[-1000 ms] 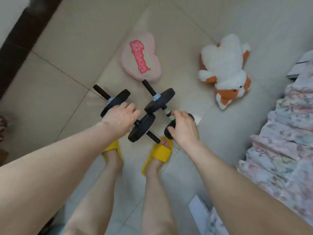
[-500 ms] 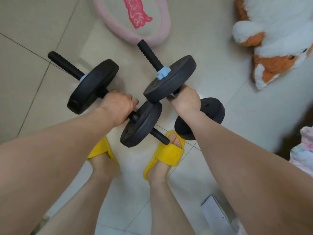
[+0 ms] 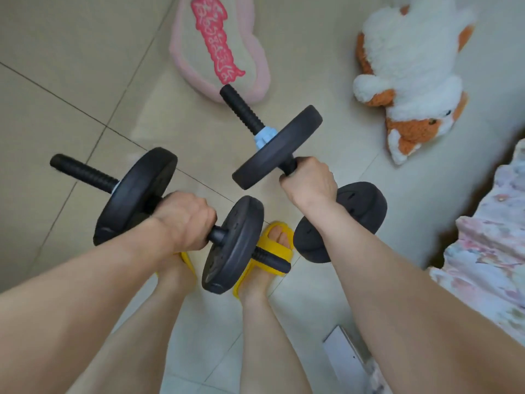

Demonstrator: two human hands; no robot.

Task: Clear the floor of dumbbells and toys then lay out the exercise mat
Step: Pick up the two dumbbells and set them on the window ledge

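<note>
A black plate dumbbell in each fist, both off the beige tiled floor (image 3: 56, 89).

My left hand (image 3: 181, 220) wraps one black dumbbell (image 3: 136, 194), my right hand (image 3: 309, 183) the other black dumbbell (image 3: 278, 143), fingers closed tight round the bars. The inner plates nearly meet above my yellow slippers (image 3: 277, 251). Floral bedding (image 3: 488, 251) crowds the right; open tile lies left. The pink cushion toy (image 3: 216, 44) and white-and-orange plush fox (image 3: 409, 72) lie ahead. The dumbbells are higher than half a second ago.

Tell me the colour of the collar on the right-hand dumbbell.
Light blue collar, against the black plate; head view shows it.
</note>
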